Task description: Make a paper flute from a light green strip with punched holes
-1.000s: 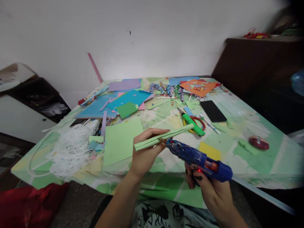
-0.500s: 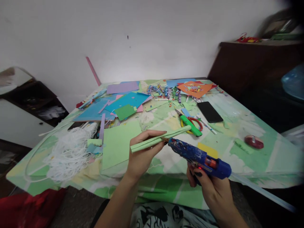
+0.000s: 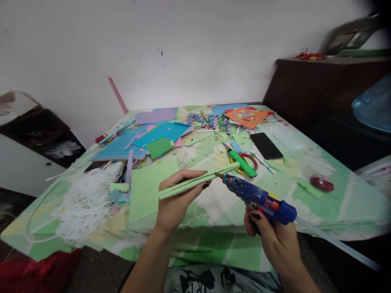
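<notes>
Over the table (image 3: pixel 317 213), a glue gun (image 3: pixel 255 195) meets a folded strip (image 3: pixel 195 182)

Above the table's near side, the folded strip, pale-green paper, slants across the left hand (image 3: pixel 175 205), gripped between thumb and fingers. The right hand (image 3: pixel 275 234) wraps the glue gun's handle; whether its trigger is squeezed cannot be told. The nozzle (image 3: pixel 219 175) stands at the strip's lengthwise seam, touching or very nearly so.

Judging by this, folding is done and gluing is under way; how much of the seam carries glue is too small to make out, and it looks not yet closed.

The gun's barrel holds a pale glue stick (image 3: pixel 336 241), a long length jutting from the rear. Just beyond the strip lies a green-handled tool (image 3: pixel 242 163) with red-handled scissors (image 3: pixel 255 160); to the left are a pale-green sheet (image 3: pixel 145 189) and heaped white cord (image 3: pixel 84 205). Farther back, an orange sheet (image 3: pixel 256 122) bears small coloured scraps (image 3: pixel 244 117). At far left, a dark shelf unit (image 3: pixel 50 118) holds a whitish bundle (image 3: pixel 63 149).
</notes>
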`<control>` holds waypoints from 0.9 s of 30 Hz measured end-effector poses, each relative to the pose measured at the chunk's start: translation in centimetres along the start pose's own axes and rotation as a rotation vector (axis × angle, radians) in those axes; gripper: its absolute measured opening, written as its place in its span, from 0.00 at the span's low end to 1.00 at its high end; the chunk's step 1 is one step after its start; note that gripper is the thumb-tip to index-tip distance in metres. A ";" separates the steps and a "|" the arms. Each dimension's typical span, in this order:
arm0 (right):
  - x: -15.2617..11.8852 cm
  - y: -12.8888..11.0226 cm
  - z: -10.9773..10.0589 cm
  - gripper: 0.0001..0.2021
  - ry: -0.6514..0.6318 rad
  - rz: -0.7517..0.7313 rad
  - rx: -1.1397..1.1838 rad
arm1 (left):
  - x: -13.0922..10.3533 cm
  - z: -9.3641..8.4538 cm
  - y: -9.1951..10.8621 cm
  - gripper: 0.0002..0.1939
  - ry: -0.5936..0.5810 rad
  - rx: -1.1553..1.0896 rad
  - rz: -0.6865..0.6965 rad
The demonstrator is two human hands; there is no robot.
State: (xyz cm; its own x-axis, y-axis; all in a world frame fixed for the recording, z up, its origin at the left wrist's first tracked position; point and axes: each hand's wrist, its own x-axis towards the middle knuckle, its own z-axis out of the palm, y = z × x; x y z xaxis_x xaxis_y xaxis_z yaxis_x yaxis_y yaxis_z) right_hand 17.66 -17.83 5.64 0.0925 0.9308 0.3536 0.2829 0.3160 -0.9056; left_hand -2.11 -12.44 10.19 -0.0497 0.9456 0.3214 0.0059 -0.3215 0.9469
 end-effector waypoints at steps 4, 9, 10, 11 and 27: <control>0.2 0.3 -0.3 0.07 0.009 -0.011 -0.054 | 0.1 -0.1 -0.1 0.08 -0.012 -0.016 -0.001; 0.6 0.4 -0.5 0.09 0.001 -0.016 -0.137 | 0.2 -0.2 -0.3 0.08 0.002 -0.018 -0.003; 0.7 0.4 -0.6 0.09 0.001 -0.020 -0.158 | 0.2 -0.2 -0.3 0.08 0.005 -0.020 -0.006; 0.7 0.4 -0.6 0.09 0.008 -0.026 -0.174 | 0.2 -0.2 -0.3 0.08 0.008 -0.021 -0.008; 0.4 -0.7 0.0 0.13 -0.044 -0.121 -0.240 | 0.2 0.1 0.0 0.07 -0.006 -0.003 -0.011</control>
State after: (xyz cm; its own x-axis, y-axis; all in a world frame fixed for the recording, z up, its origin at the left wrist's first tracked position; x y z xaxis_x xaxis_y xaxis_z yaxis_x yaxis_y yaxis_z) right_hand 17.52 -17.66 6.45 0.0045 0.8978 0.4404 0.5080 0.3773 -0.7743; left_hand -2.05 -12.22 10.21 -0.0433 0.9493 0.3113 0.0021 -0.3115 0.9502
